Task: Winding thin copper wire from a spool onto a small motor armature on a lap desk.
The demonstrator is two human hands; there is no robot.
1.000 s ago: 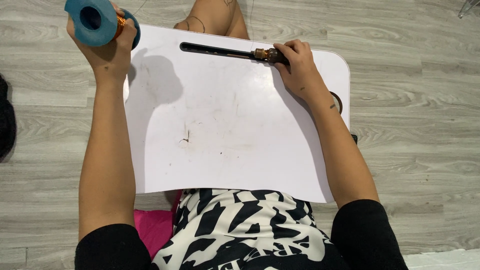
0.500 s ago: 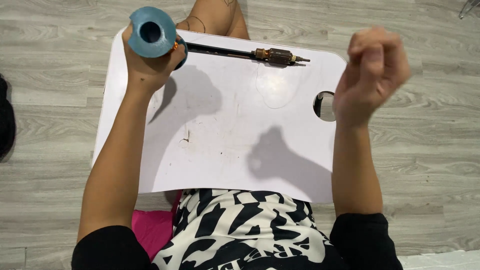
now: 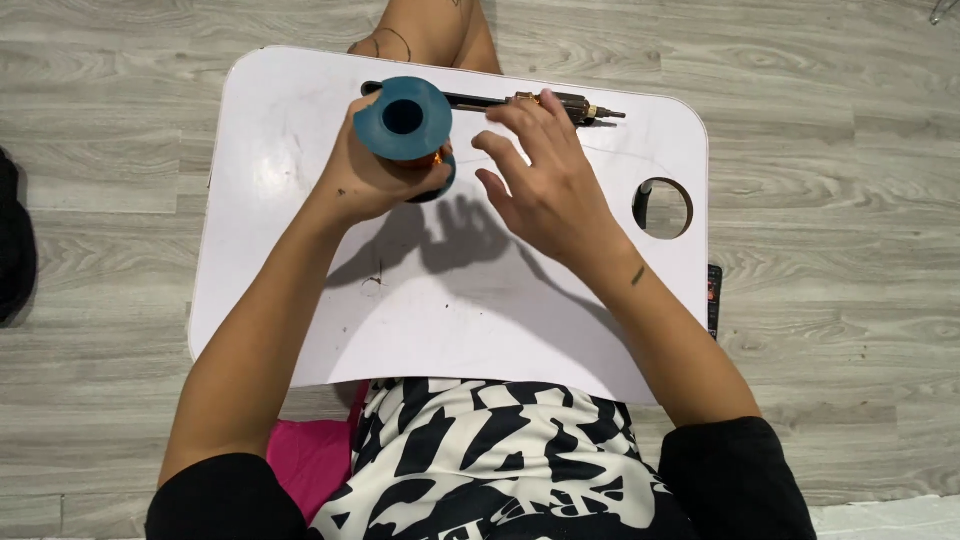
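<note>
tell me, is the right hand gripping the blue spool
No, the blue spool sits in the left hand, while the right hand hovers open beside it with fingers spread.

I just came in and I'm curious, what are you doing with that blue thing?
A person sits with a white lap table over their legs. Their left hand holds up a blue plastic spool wound with copper-coloured wire, its hollow end facing the camera. The right hand hovers open beside the spool, fingers spread, holding nothing. Behind both hands, a long dark metal shaft with a copper-wound end lies along the table's far edge.
</note>
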